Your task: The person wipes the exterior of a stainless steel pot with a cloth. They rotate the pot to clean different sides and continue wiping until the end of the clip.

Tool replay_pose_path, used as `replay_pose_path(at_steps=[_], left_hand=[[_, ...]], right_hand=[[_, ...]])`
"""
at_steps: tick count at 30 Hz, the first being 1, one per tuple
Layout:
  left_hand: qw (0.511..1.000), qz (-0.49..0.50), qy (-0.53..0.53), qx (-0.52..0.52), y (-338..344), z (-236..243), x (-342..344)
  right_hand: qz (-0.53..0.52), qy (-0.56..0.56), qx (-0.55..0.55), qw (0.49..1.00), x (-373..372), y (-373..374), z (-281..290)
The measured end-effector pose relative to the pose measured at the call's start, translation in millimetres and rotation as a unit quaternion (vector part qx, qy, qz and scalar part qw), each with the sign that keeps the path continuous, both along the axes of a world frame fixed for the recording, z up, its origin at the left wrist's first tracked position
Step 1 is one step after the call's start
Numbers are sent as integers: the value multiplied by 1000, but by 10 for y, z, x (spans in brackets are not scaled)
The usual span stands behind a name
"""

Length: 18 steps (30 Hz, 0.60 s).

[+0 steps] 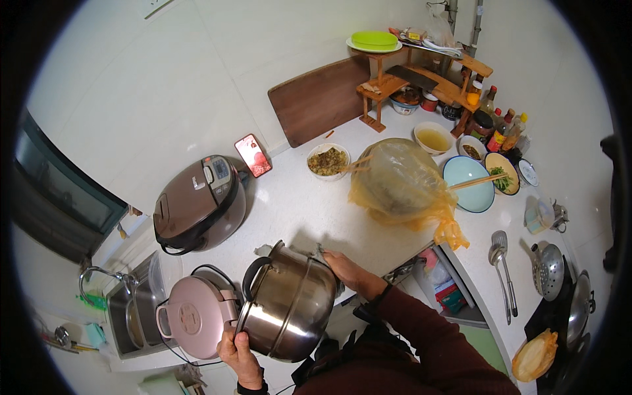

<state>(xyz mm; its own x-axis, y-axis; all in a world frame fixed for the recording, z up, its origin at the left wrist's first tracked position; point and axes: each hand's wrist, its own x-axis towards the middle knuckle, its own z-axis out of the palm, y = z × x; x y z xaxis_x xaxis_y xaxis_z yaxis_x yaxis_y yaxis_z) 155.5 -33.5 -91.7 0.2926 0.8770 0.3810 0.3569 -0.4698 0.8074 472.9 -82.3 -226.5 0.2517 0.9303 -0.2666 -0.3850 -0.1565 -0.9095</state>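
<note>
Your left hand (238,355) and right hand (345,271) grip the tilted steel pot (289,306) at opposite rims, fingers apparently clenched, above the bench (296,204) beside the pink cooker (194,316).

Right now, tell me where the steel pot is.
In the head view, low and centre: the steel pot is tilted between both hands, right beside the pink cooker.

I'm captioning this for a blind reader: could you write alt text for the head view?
Both hands, left hand and right hand, hold a tilted steel pot over a white kitchen counter, beside a pink cooker and a brown rice cooker. A bag-covered bowl stands beyond.
</note>
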Motion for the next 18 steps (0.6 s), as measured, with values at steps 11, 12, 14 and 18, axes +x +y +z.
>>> replay_pose_path(at_steps=[11,12,14,18], left_hand=[[1000,-7,-9,-1,3,-82,-180],[1000,-11,-14,-8,-1,-78,-175],[1000,-4,-20,3,-9,-79,-165],[999,19,-10,46,-2,-140,-141]], right_hand=[[128,-324,267,899,-151,291,1507],[152,-330,261,894,-99,355,1490],[159,-314,277,894,-23,438,1436],[176,-293,284,896,82,514,1366]])
